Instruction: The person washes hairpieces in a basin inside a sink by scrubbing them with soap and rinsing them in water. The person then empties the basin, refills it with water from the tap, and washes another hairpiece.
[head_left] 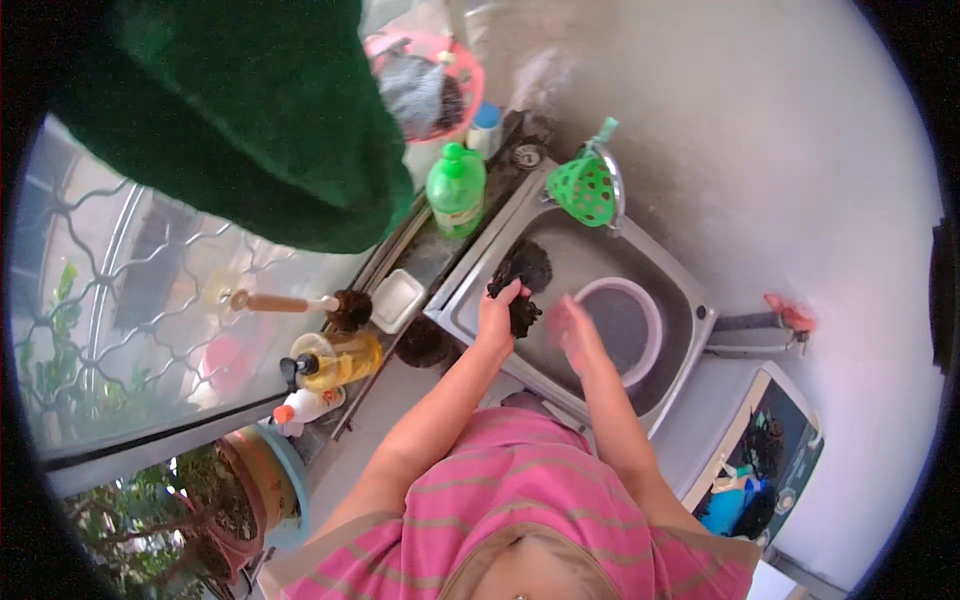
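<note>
My left hand (497, 318) is closed around a dark wet cloth (522, 283) over the steel sink (480, 272); my right hand (572, 335) is blurred beside it, and I cannot tell how open. A white-rimmed bowl (652, 318) sits in the sink, a green mesh strainer (585, 190) behind.

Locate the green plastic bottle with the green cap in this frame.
In the head view, the green plastic bottle stands upper centre on the counter ledge just left of the steel sink, below the pink basket and left of the green perforated strainer.
</note>
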